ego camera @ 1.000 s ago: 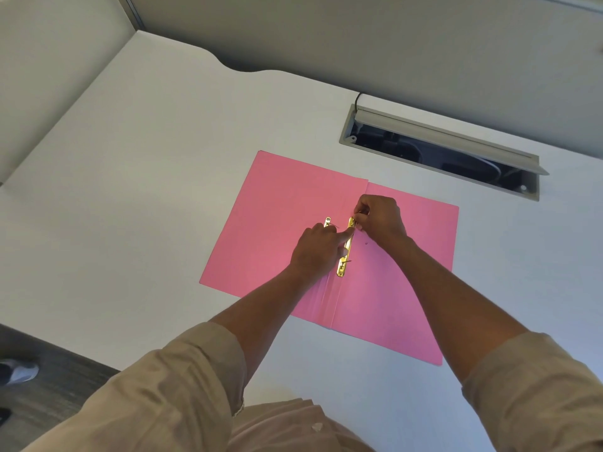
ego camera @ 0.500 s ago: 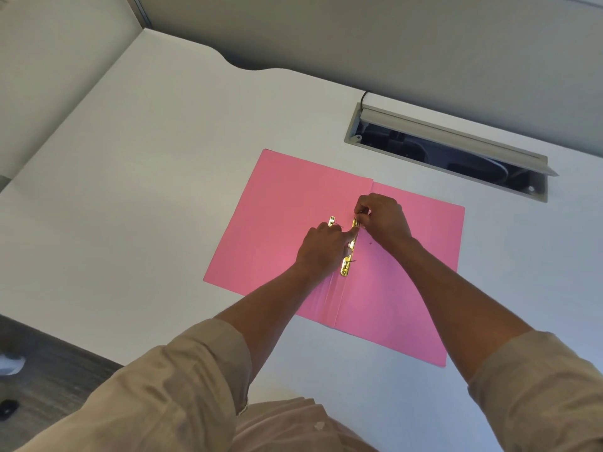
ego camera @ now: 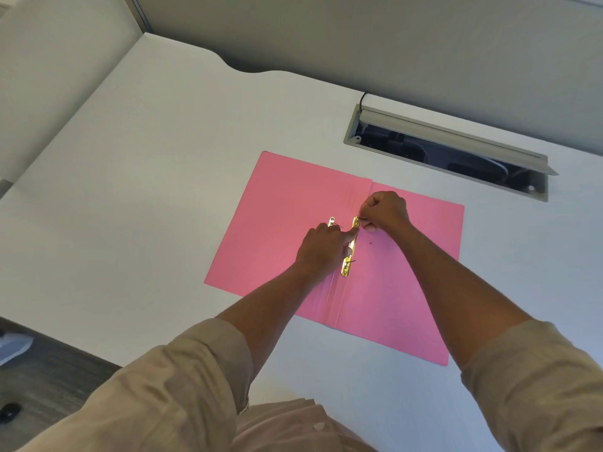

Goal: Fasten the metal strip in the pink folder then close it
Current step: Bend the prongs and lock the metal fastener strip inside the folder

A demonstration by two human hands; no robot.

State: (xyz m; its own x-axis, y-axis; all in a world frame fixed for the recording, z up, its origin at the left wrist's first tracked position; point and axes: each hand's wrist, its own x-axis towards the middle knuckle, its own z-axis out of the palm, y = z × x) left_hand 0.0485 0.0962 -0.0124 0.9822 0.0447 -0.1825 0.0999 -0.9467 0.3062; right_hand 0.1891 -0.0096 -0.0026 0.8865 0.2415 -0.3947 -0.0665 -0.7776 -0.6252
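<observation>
Pink folder (ego camera: 287,230) open flat on white worktop (ego camera: 130,190), spine crease running near-to-far at centre. Gold metal strip (ego camera: 349,252) lying along crease, just right of it. Left hand (ego camera: 321,249) resting on strip's middle, forefinger pressing down. Right hand (ego camera: 386,212) at strip's far end, grip pinched on small prong there. Second gold piece (ego camera: 332,220) poking out beside left knuckles. No readable writing or brand anywhere. Cable hatch (ego camera: 447,151) open in worktop beyond folder.

Office: white desk (ego camera: 130,177), cable hatch (ego camera: 447,151), grey partition (ego camera: 359,44).
</observation>
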